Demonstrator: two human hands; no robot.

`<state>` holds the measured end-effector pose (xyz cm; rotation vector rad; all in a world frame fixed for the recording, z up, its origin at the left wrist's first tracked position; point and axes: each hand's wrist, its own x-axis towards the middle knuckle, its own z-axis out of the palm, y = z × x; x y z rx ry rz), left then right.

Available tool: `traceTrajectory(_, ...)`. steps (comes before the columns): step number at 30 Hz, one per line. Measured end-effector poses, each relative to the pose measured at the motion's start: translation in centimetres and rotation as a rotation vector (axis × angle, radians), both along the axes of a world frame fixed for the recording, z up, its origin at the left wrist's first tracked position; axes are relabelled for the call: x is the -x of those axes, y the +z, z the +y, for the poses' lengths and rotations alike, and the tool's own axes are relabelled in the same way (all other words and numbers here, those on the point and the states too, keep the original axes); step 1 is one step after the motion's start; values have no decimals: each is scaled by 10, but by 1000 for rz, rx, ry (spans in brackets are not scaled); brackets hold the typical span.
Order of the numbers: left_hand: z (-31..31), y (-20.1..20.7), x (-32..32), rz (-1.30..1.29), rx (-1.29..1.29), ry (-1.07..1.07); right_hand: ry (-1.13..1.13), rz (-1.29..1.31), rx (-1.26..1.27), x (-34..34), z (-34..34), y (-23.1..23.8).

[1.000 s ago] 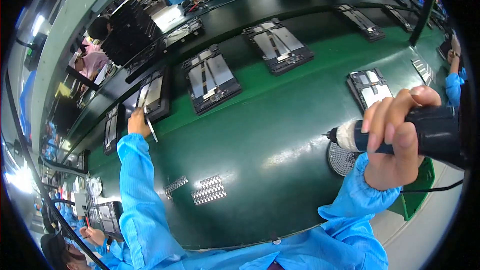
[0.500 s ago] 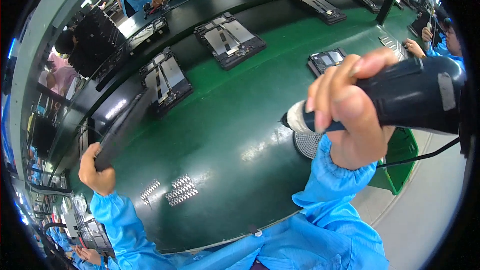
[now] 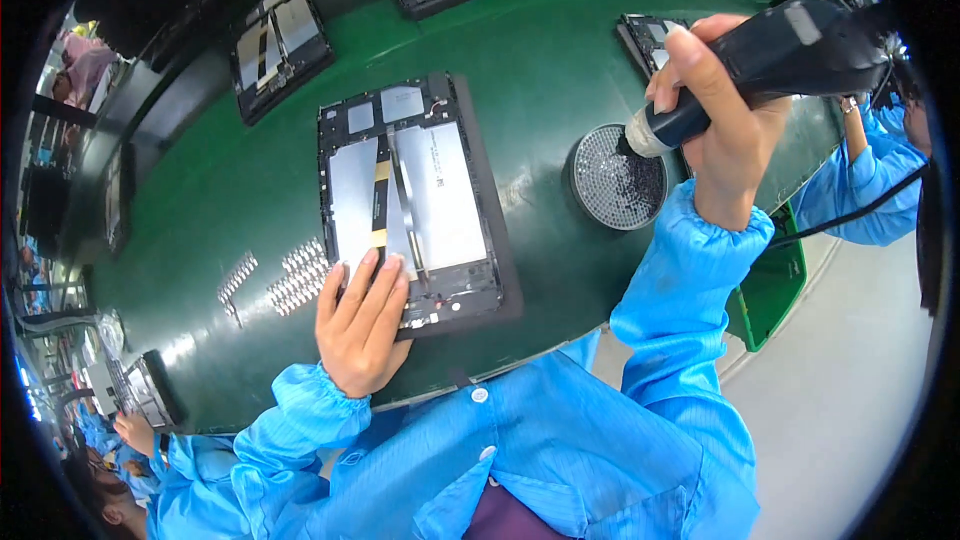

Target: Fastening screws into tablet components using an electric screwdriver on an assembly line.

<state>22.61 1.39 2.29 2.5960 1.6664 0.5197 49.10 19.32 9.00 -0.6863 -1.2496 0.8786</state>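
Observation:
An opened tablet (image 3: 440,195) lies in front of me, its silver battery and ribbon cables showing. My left hand (image 3: 362,325) holds its near left corner, fingers laid over the top and thumb by the near edge. In my right hand (image 3: 735,125) is a black electric screwdriver (image 3: 790,45) with a whitish wrapped nose. Its tip points down at a round dish (image 3: 598,180) with a perforated plate. Small dark screws (image 3: 643,178) are gathered on the dish's right side. The tip itself is partly lost against them.
Small silver parts (image 3: 298,278) lie in rows left of the tablet. More opened tablets (image 3: 282,45) stand along the far side of the green table (image 3: 540,60). A green bin (image 3: 785,285) is below the right edge. Co-workers' blue sleeves (image 3: 865,195) show at both sides.
My left hand has brought a tablet from the far left to the table in front of me. The screwdriver has moved to the dish. My view has tilted down.

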Motion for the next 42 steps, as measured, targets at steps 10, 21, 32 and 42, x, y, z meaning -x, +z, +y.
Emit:
traceTrajectory(10,2,-22,-24,-147,152,-16,-33,-25,165,16,-3,-42)
traceTrajectory(21,3,-29,-22,-252,37,61,94,-16,146,43,-30,-34)
traceTrajectory(32,3,-38,-25,-280,7,-93,59,72,79,22,-7,-49)
traceTrajectory(42,14,-20,-5,-555,-98,-95,11,10,90,23,3,-52)
